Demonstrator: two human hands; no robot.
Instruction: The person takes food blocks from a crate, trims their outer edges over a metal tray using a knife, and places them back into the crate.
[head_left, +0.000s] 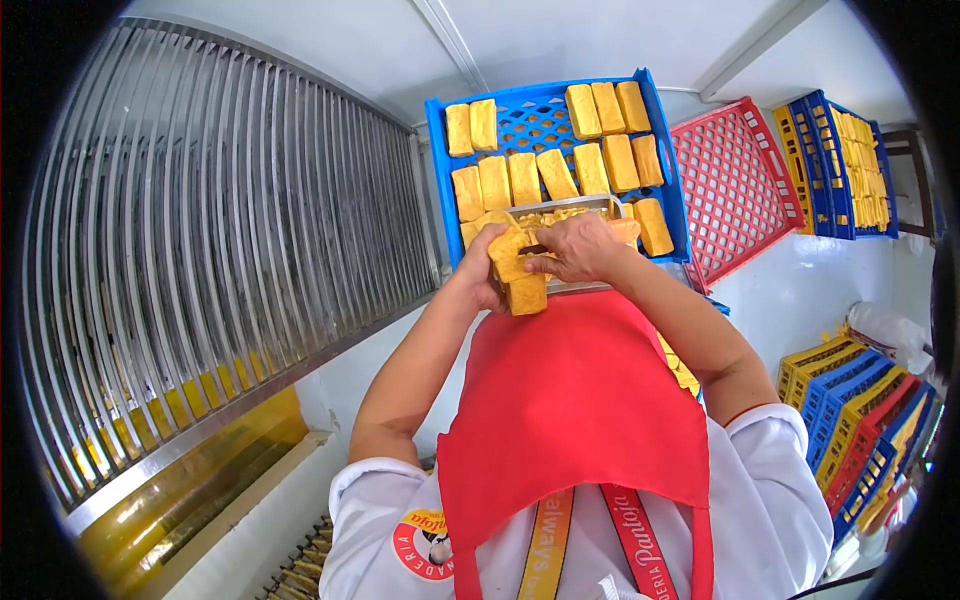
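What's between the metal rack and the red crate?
In the head view, the blue crate, holding rows of yellow blocks, stands between them.

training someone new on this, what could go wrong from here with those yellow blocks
The lowest yellow block at the left hand might slip toward the red apron. The right hand works close against the held pieces, so hard pressure could break them. A knock to the metal tray might spill its pieces.
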